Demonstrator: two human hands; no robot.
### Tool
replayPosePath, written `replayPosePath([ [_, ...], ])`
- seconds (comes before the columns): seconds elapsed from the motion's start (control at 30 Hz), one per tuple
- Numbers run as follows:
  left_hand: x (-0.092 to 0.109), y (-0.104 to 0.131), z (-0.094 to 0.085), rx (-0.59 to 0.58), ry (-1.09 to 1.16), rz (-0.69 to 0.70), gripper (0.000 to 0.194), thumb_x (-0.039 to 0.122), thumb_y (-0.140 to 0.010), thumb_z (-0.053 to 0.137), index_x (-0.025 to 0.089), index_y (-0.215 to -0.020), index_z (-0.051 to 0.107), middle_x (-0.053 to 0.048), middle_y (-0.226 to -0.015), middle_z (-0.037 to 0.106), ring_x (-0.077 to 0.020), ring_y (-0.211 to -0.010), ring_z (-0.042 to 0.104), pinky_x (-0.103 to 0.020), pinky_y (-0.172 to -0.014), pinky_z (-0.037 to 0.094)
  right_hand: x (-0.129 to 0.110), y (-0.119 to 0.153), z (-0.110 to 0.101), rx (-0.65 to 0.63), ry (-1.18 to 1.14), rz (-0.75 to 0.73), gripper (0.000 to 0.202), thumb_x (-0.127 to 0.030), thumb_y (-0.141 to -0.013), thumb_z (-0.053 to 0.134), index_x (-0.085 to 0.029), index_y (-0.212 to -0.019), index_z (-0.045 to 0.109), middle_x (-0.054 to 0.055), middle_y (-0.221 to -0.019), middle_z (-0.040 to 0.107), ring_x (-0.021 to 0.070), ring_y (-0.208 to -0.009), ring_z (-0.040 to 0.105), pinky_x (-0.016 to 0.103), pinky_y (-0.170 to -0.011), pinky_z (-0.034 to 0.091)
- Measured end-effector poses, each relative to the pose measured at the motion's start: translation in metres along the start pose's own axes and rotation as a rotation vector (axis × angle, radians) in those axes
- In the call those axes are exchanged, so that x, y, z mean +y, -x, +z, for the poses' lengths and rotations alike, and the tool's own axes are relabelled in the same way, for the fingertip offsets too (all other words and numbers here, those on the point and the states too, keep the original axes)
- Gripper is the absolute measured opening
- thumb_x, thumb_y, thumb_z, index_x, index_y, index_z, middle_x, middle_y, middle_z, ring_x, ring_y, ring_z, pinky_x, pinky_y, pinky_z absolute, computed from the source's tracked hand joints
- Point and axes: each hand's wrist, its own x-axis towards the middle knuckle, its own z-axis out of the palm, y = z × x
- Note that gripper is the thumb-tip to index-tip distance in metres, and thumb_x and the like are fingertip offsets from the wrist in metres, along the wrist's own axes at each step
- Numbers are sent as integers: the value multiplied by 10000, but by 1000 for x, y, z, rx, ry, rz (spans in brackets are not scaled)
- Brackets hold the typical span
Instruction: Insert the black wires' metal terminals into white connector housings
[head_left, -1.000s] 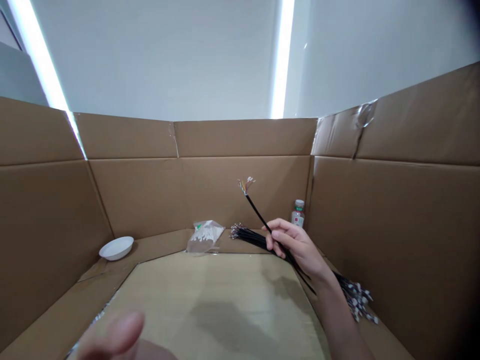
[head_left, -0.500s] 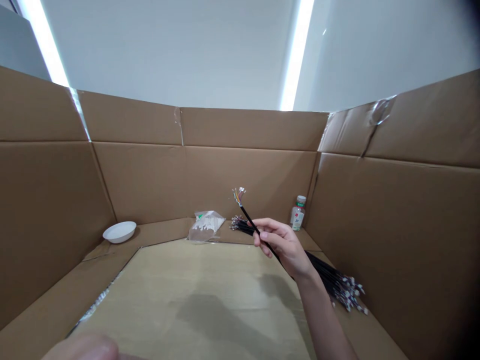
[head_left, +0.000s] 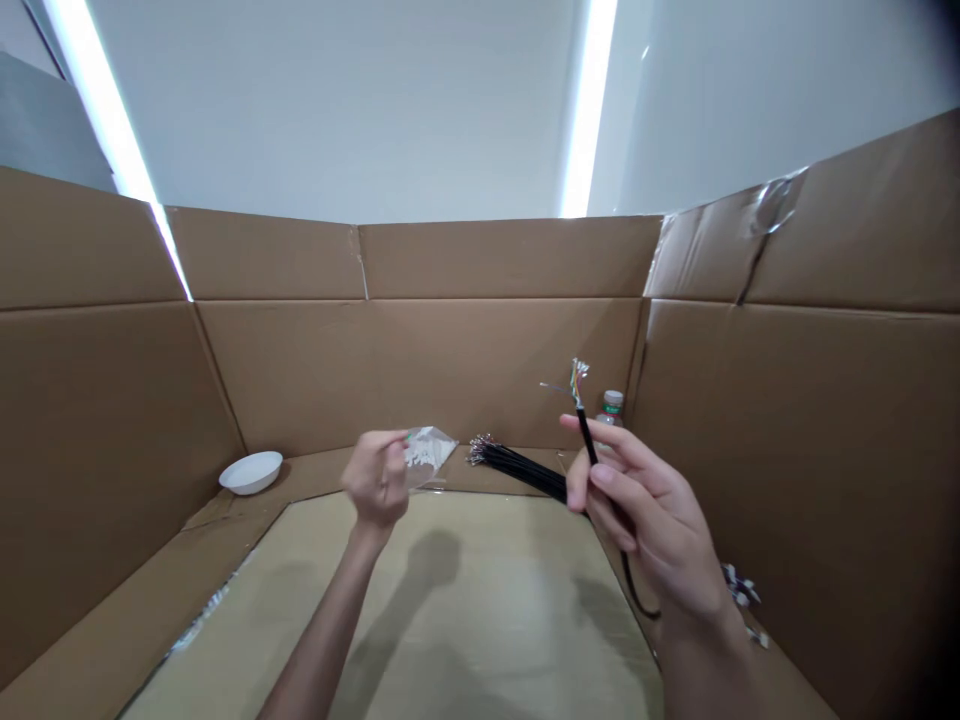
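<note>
My right hand (head_left: 637,500) holds a black cable (head_left: 587,440) between thumb and fingers, its end pointing up. Thin coloured wires (head_left: 577,380) with pale tips fan out at the top, and one wire sticks out to the left. My left hand (head_left: 377,478) is raised at centre left with its fingers closed in front of the left edge of a clear plastic bag (head_left: 431,452) of small white pieces. What those fingers hold, if anything, cannot be made out. A bundle of black cables (head_left: 525,470) lies behind, between the two hands.
A white bowl (head_left: 252,473) stands at the back left. A bottle (head_left: 613,402) is partly hidden behind my right hand. White connector ends (head_left: 741,585) lie to the right. Cardboard walls (head_left: 495,370) surround the pale work surface (head_left: 510,590).
My left hand has come up from the lower left edge to the bag. My right hand has moved right and nearer with the cable, which is now more upright; one wire now sticks out sideways.
</note>
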Motion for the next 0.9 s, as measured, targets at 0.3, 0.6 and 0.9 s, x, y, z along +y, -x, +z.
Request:
replayPosePath([
  [0.3, -83, 24, 76, -807, -323, -373, 279, 382, -1010, 645, 125, -1116, 672, -72, -1058, 694, -192, -914, 685, -381, -831, 595, -7, 6, 2, -46, 24, 56, 282, -359, -1088, 532, -292, -1328, 665, -24, -661, 621, 48, -453, 218, 218, -415, 146],
  [0.6, -120, 12, 128, -869, -664, -607, 339, 365, -1005, 652, 141, -1259, 643, -117, -1258, 659, -254, -1114, 666, -471, -957, 575, -23, 18, -4, 104, 91, 10, 297, -441, -1024, 611, -298, -1256, 729, 10, -560, 589, 95, -391, 214, 287, -361, 114],
  [0.9, -100, 10, 122, -875, -696, -579, 342, 375, -1010, 642, 142, -1261, 643, -116, -1262, 659, -256, -1129, 660, -479, -976, 563, -3, -1, -4, -12, -6, 80, 275, -401, -1070, 550, -259, -1282, 653, -4, -717, 595, 79, -488, 319, 256, -455, 235],
])
